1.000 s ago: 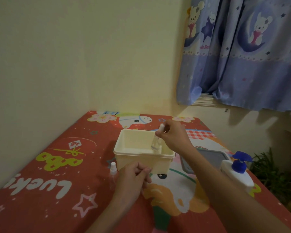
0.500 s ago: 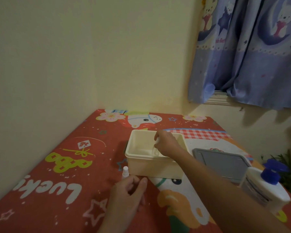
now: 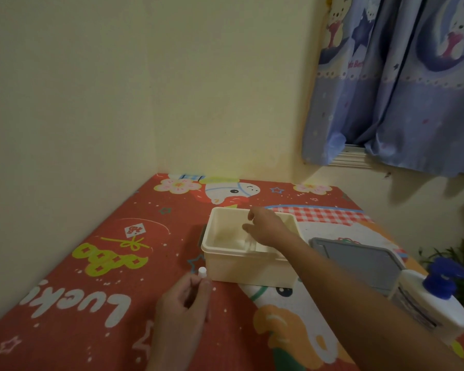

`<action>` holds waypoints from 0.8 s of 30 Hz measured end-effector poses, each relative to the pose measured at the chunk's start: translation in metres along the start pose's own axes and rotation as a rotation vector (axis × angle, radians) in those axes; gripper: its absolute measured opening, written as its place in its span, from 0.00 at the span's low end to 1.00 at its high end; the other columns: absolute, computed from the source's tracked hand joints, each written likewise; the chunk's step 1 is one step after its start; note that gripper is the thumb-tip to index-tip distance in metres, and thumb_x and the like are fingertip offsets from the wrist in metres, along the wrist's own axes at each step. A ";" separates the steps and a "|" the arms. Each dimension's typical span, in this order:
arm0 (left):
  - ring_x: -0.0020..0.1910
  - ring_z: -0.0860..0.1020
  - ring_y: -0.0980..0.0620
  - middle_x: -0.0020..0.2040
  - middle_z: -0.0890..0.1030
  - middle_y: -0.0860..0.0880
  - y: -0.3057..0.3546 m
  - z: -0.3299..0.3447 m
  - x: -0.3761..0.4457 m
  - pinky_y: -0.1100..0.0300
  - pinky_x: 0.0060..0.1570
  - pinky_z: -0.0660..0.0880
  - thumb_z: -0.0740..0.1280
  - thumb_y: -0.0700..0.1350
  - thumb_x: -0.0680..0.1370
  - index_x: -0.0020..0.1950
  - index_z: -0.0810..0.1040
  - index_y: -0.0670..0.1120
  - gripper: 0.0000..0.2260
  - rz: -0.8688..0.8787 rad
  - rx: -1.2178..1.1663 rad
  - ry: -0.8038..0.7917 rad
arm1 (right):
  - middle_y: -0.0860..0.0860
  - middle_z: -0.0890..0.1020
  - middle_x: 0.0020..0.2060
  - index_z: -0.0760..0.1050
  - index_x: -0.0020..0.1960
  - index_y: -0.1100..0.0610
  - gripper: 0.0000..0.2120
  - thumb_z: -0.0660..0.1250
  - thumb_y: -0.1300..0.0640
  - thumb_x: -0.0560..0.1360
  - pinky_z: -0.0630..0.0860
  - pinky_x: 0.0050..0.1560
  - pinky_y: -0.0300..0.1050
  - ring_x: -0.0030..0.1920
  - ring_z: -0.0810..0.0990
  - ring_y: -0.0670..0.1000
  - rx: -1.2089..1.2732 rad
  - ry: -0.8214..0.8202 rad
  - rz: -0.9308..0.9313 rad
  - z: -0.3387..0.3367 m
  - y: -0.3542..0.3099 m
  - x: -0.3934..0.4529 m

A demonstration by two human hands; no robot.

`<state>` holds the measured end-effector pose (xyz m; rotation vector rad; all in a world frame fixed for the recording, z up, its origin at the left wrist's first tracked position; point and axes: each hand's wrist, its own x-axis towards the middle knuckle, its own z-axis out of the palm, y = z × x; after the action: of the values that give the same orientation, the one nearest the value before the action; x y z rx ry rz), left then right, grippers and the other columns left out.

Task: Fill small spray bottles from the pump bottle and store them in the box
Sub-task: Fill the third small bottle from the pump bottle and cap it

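Nearest the camera, at about six o'clock on the patterned red table cover (image 3: 97,269), the left hand (image 3: 181,317) is seen with its fingers curled round a small spray bottle (image 3: 202,273), of which only the white cap shows above the fingertips; the body is hidden by the hand. Just beyond it, toward twelve o'clock, a cream box (image 3: 241,266) stands open, and the right hand (image 3: 265,227) is held over its inside with fingers loosely spread, nothing being gripped. Under that hand, against the near wall of the box, a clear bottle (image 3: 248,243) appears to lie (its outline is faint, so this is offered as a judgement). At three o'clock from the box a grey lid (image 3: 359,261) lies flat, and nearer, at about four o'clock, a white pump bottle (image 3: 426,301) with a blue pump head stands close to the table edge. A blue printed curtain (image 3: 402,84) hangs at about two o'clock on the far wall. The small bottle is likely to be light, stiff and smooth, perhaps slippery if wetted in filling; it is best taken round the body below the cap, since a cap held alone might pull off. The pump bottle is judged heavier and should be steadied at its body while the head is pressed.
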<state>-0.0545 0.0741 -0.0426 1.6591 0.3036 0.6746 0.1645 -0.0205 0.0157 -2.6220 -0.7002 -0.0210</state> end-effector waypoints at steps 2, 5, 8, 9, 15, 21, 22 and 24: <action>0.23 0.68 0.53 0.24 0.72 0.40 0.001 -0.003 0.003 0.60 0.29 0.66 0.67 0.47 0.78 0.32 0.75 0.40 0.16 0.005 -0.010 0.027 | 0.55 0.79 0.54 0.73 0.58 0.61 0.13 0.61 0.53 0.79 0.75 0.54 0.51 0.54 0.77 0.56 0.042 0.121 -0.008 -0.011 -0.003 -0.002; 0.25 0.67 0.53 0.25 0.72 0.39 0.002 -0.004 0.005 0.59 0.30 0.65 0.67 0.46 0.78 0.33 0.75 0.41 0.15 0.009 0.008 0.041 | 0.55 0.80 0.47 0.74 0.51 0.61 0.12 0.58 0.53 0.79 0.75 0.47 0.52 0.47 0.77 0.56 0.088 0.229 0.004 -0.024 -0.006 -0.008; 0.26 0.70 0.49 0.29 0.74 0.35 0.000 -0.001 0.006 0.55 0.32 0.68 0.67 0.48 0.77 0.34 0.75 0.42 0.14 0.003 0.050 0.069 | 0.54 0.80 0.45 0.74 0.50 0.60 0.12 0.58 0.52 0.79 0.76 0.47 0.53 0.45 0.77 0.55 0.107 0.268 -0.005 -0.029 -0.006 -0.017; 0.26 0.72 0.46 0.29 0.75 0.36 0.000 0.001 0.005 0.53 0.33 0.71 0.68 0.48 0.77 0.35 0.75 0.43 0.13 0.008 0.071 0.094 | 0.53 0.80 0.45 0.74 0.50 0.59 0.12 0.58 0.51 0.79 0.77 0.46 0.52 0.45 0.78 0.54 0.118 0.281 -0.009 -0.030 -0.006 -0.022; 0.40 0.74 0.48 0.39 0.75 0.50 -0.004 0.002 0.008 0.51 0.40 0.71 0.76 0.52 0.69 0.42 0.70 0.53 0.15 -0.035 0.255 0.272 | 0.50 0.79 0.45 0.75 0.50 0.57 0.11 0.59 0.51 0.80 0.77 0.48 0.52 0.45 0.77 0.51 0.226 0.377 -0.072 -0.032 -0.008 -0.053; 0.48 0.74 0.51 0.48 0.75 0.52 -0.025 0.009 0.020 0.53 0.45 0.72 0.80 0.51 0.62 0.50 0.70 0.49 0.25 -0.084 0.369 0.137 | 0.48 0.79 0.43 0.74 0.47 0.56 0.10 0.58 0.51 0.80 0.75 0.44 0.51 0.43 0.77 0.51 0.320 0.377 -0.082 -0.031 -0.008 -0.087; 0.48 0.75 0.51 0.48 0.76 0.52 -0.027 0.011 0.021 0.54 0.44 0.71 0.80 0.51 0.62 0.50 0.70 0.49 0.25 -0.080 0.377 0.131 | 0.47 0.79 0.43 0.74 0.48 0.56 0.10 0.58 0.51 0.80 0.75 0.44 0.51 0.43 0.77 0.50 0.332 0.366 -0.076 -0.030 -0.007 -0.092; 0.46 0.75 0.51 0.47 0.76 0.52 -0.030 0.014 0.022 0.56 0.42 0.70 0.80 0.51 0.63 0.50 0.70 0.49 0.24 -0.077 0.396 0.124 | 0.46 0.79 0.44 0.74 0.49 0.55 0.10 0.58 0.51 0.80 0.75 0.44 0.49 0.43 0.77 0.48 0.347 0.349 -0.064 -0.028 -0.005 -0.101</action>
<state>-0.0239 0.0811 -0.0666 1.9711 0.6188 0.6906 0.0766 -0.0754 0.0305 -2.1883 -0.6015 -0.3372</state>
